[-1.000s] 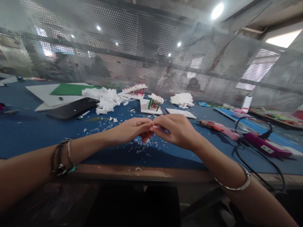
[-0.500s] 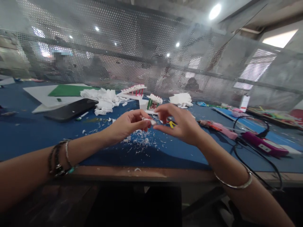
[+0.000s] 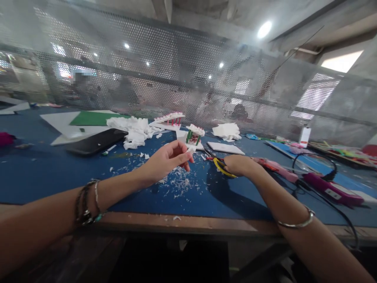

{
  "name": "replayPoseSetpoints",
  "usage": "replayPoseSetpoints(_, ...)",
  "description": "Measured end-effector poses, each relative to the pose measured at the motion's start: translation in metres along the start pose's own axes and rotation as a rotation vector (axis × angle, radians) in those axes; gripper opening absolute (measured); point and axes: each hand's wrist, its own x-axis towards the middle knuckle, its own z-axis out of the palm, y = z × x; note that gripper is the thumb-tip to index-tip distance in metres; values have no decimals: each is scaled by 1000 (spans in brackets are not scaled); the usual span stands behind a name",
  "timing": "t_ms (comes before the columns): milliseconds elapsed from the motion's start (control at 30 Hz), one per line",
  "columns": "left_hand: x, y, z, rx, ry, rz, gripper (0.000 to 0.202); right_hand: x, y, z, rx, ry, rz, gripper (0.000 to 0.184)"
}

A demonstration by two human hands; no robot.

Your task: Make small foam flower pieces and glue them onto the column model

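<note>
My left hand (image 3: 171, 159) pinches a small white scrap (image 3: 191, 149), perhaps paper or foam, above the blue table. To the right, my right hand (image 3: 239, 165) is closed at the yellow-handled scissors (image 3: 223, 168), which lie low over the tabletop with dark blades towards the back left. Its fingertips are partly hidden behind the hand. Between and below the hands lie many white shavings (image 3: 182, 182). Just behind my left hand stands a small model (image 3: 194, 135) with green posts and a white scalloped roof on a white base.
A second model with red posts (image 3: 173, 119), crumpled white paper (image 3: 135, 131) and a black phone-like slab (image 3: 97, 142) lie behind and left. A white block (image 3: 226, 148) is behind the scissors. At right are a pink glue-gun-like tool (image 3: 279, 171), a purple power strip (image 3: 332, 189) and black cable.
My right hand has left the white scrap, moved right and down, and closed at the scissors. My left hand keeps the scrap. The view has shifted slightly.
</note>
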Motion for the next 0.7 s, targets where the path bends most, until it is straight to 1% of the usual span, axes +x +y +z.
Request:
replayPoseSetpoints(100, 2, -2, -4, 79, 69, 60, 12, 3, 1, 2, 16, 70, -17, 23)
replayPoseSetpoints(200, 6, -7, -11, 136, 186, 142, 13, 2, 4, -1, 68, 174, -40, 27)
replayPoseSetpoints(267, 9, -10, -15, 152, 262, 172, 13, 1, 5, -5, 125, 239, -40, 26)
replayPoseSetpoints(333, 12, -12, -18, 135, 298, 196, 11, -1, 4, -9, 199, 292, -52, 22)
replayPoseSetpoints(400, 13, -12, -19, 97, 308, 213, 12, -3, 1, -12, 272, 330, -86, 19)
replayPoseSetpoints(500, 12, -11, -18, 9, 348, 215, 15, -7, -9, -13, 465, 333, -209, 16)
replayPoseSetpoints(600, 12, -10, -18, -74, 375, 196, 15, -12, -21, -13, 673, 335, -373, 24)
replayPoseSetpoints(633, 12, -10, -17, -94, 375, 184, 15, -14, -24, -13, 699, 339, -411, 27)
replayPoseSetpoints(700, 11, -9, -17, -126, 371, 163, 14, -18, -28, -13, 683, 335, -445, 37)
